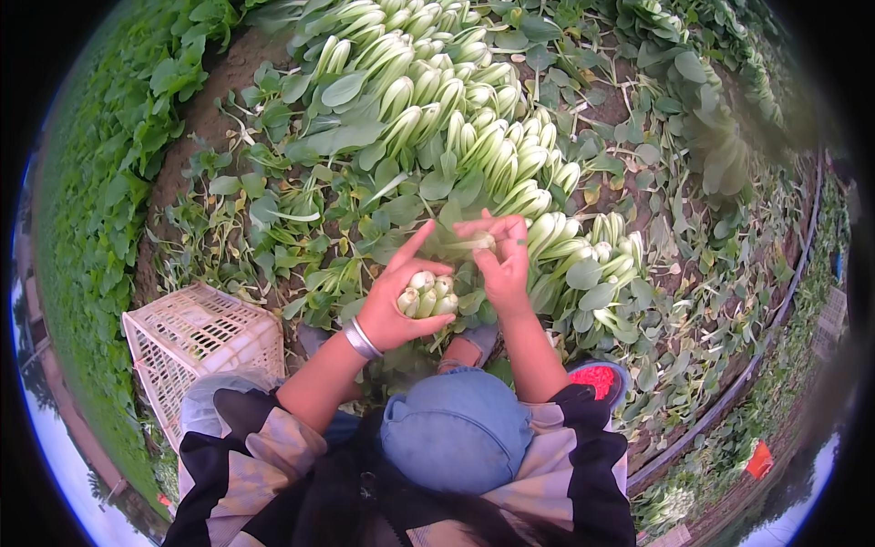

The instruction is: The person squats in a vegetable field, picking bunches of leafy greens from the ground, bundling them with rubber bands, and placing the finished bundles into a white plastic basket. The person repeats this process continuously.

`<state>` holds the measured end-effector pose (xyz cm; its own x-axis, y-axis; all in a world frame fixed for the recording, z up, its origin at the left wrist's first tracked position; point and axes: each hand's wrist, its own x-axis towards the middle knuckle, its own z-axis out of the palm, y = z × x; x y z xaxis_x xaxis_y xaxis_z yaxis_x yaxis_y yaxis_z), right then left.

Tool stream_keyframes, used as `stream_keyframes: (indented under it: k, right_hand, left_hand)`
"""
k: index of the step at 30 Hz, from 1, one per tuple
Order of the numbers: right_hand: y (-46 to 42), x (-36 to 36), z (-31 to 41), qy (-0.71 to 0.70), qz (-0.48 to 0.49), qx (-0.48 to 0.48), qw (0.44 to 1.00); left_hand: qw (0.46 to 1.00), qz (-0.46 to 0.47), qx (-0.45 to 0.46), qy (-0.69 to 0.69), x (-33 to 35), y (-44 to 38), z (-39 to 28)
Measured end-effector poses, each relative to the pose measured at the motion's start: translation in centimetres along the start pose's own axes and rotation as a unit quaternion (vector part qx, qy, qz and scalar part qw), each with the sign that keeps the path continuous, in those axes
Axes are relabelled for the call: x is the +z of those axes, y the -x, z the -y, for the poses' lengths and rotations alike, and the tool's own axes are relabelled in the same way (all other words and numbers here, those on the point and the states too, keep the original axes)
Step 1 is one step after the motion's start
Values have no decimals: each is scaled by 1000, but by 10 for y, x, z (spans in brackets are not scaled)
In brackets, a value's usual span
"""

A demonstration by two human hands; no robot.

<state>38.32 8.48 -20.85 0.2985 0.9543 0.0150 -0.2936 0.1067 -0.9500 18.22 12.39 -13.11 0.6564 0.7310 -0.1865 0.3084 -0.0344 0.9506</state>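
My left hand (391, 294) is curled round a small bunch of bok choy (428, 295), with the pale cut bases facing up and the leaves hanging below. A silver bangle (361, 340) circles that wrist. Just to the right and slightly farther off, my right hand (507, 263) pinches a single bok choy (482, 241) by its base; its leafy end is blurred and points left. The two hands are apart. Beyond them, long rows of bok choy (424, 89) lie on the ground with their pale bases turned to the right.
A plastic crate (205, 328) stands to my left. Loose trimmed leaves (273, 212) cover the soil, with growing leafy plants (102, 171) farther left. By my right elbow is something bright red (593, 380) within a bluish rim. A grey hose (745, 376) curves along the right.
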Motion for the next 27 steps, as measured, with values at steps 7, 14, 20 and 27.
stream_keyframes:
  k: [7,14,20,27]
  right_hand:
    - [35,-1,28,499,132,102,851]
    - [-17,-84,-7,757,84,-23,648]
    - [-31,-99,-7,748,155,21,645]
    - [-7,-26,101,328,181,64,925]
  left_hand:
    - [994,53,-76,-55,1,23,11]
    - [991,41,-91,-93,-5,32,12]
    - [993,98,-50,-29,5,14,8]
    - [994,92,12,65,19,-3,-18]
